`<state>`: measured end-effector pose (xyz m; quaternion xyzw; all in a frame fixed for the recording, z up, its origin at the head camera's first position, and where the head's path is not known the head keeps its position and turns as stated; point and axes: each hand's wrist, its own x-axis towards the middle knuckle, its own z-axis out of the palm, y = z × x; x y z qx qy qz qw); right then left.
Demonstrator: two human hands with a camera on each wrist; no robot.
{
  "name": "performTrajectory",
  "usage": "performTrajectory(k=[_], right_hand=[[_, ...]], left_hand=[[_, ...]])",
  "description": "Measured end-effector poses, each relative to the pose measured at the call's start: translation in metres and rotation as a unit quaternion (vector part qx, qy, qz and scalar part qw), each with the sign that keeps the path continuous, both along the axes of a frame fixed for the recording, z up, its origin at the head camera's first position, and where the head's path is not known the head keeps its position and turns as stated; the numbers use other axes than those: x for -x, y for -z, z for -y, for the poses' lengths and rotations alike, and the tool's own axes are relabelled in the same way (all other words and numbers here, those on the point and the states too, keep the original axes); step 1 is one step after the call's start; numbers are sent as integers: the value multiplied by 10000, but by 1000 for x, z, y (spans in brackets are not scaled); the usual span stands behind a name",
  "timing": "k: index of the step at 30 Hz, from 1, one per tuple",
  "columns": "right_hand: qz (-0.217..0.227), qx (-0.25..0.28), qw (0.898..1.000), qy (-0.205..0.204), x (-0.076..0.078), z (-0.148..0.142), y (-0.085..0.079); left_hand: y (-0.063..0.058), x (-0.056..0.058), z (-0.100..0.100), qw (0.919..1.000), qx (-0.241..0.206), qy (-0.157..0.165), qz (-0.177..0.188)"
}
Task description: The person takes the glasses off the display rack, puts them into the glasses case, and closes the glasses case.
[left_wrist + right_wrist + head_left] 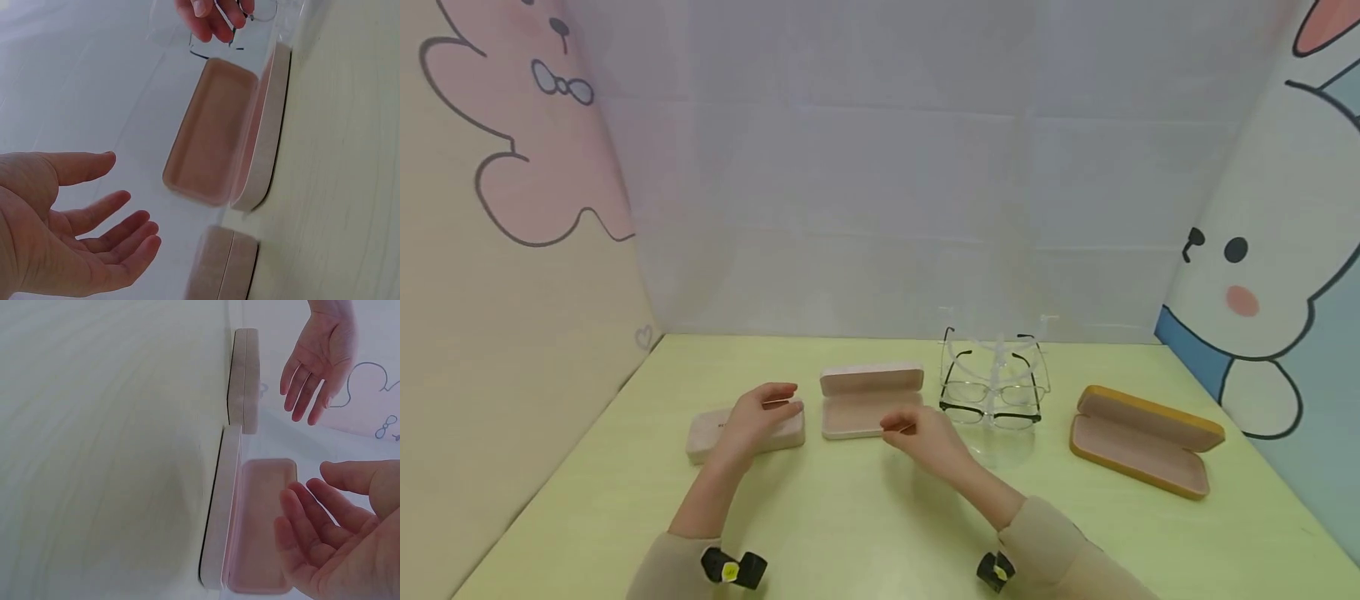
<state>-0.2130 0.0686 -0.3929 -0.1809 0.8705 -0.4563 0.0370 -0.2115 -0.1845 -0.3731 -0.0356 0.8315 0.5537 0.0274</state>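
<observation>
In the head view, the left hand (758, 423) hangs over a closed pale glasses case (706, 437), its fingers loosely stretched and thumb apart, holding nothing. Right of that case, on the yellow-green table (850, 508), sits a pale case with its lid raised (846, 421), its lining bare. The right hand (928, 437) is at this case's right front corner, fingers bent loosely inward; from here I cannot tell whether it touches the rim. Just beyond it stands a clear rack (997, 375) bearing black-rimmed glasses (961, 413) below and thin-rimmed glasses (967, 392) above. A mustard case (1138, 454), also lid up, lies at an angle toward the right. In the left wrist view, the left hand shows thumb and fingers well spread with an empty palm, clear of the lidded case; the closed one juts in from the bottom edge, near its end, and the right hand's fingertips enter at the top. In the right wrist view, the right hand's fingers curve softly, gripping nothing, and overlap the raised lid; the left hand faces it, palm bare, fingers extended.
</observation>
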Motion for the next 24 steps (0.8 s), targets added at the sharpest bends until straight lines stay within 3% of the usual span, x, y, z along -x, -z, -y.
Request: performTrajectory(k=[9,13,19,24], right_hand=[[-16,-337,9964,772,-14,-54,-7],[193,-409,9932,1074,-18,-77,-8],[304,-456,9905,1258,-22,-111,-15],[728,-378,9860,1449,-26,-133,-20]], left_hand=[[-1,8,-52,9990,-264,322,-142],[2,13,-72,9981,-307,481,-223],[2,19,-99,9958,-412,731,-380],[2,19,-115,9960,-307,749,-388]])
